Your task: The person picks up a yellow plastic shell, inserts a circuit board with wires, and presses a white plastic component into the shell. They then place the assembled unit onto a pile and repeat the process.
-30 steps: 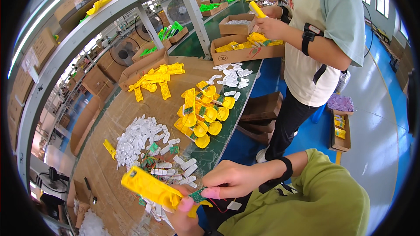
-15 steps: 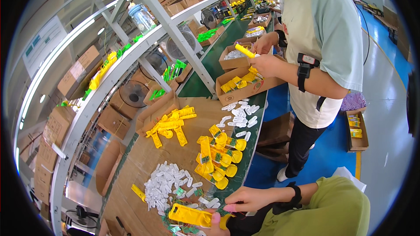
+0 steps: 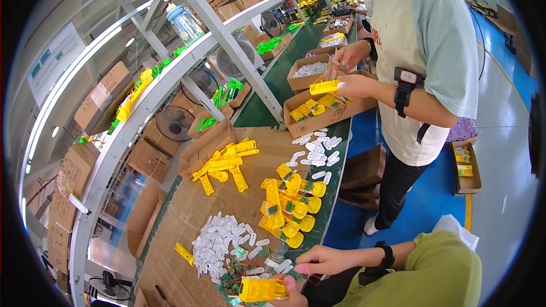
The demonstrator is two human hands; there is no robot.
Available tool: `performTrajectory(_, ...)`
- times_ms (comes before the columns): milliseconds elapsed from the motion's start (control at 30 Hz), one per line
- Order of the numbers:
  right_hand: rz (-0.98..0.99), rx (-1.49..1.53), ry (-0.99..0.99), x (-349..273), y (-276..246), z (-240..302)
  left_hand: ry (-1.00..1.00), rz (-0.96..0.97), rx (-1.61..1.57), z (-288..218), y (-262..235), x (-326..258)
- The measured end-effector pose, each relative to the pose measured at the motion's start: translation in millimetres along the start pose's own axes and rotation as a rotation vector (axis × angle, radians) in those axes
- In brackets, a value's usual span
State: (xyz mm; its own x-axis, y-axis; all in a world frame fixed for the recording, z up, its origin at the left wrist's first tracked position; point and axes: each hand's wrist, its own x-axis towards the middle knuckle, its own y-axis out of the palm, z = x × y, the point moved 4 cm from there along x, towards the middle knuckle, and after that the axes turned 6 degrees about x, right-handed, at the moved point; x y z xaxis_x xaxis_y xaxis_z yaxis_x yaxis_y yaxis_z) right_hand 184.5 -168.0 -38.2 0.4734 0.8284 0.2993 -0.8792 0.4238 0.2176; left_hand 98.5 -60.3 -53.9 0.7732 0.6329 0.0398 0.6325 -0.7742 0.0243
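1. A green tabletop (image 3: 329,196), partly covered by a brown cardboard sheet (image 3: 170,239), is stretching away beneath a grey metal frame (image 3: 250,68)
2. An open carton (image 3: 341,113) is holding yellow parts; a box (image 3: 300,83) behind it is holding pale pieces, and a co-worker is holding a yellow piece (image 3: 325,87) above the nearer carton
3. A box on the floor (image 3: 476,179) is also containing yellow parts
4. The yellow housing (image 3: 263,290) is looking glossy, hollow and long-sided, and is sitting in the left hand (image 3: 292,294) over the near tabletop, beside tangled green boards (image 3: 228,284)
5. The left hand is closing its thumb and fingers around the housing's end
6. The right hand (image 3: 323,260) is hovering nearby, fingers curled, a thin red wire (image 3: 314,279) running by its fingertips; whether it is gripping the wire, I cannot tell
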Motion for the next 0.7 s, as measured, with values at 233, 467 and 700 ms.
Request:
performTrajectory(233,0.010,-0.084,-0.037,3.2,-4.3,3.6,-0.065,0.223,-0.054,21.7,-13.8,6.7)
performTrajectory(467,0.032,0.021,0.037,-5.9,7.1,8.6,-0.210,0.314,-0.579,36.0,-10.8,17.8)
performTrajectory(700,0.028,0.058,-0.027,-10.3,12.6,4.9,-0.297,0.164,-0.480,19.5,0.3,9.2)
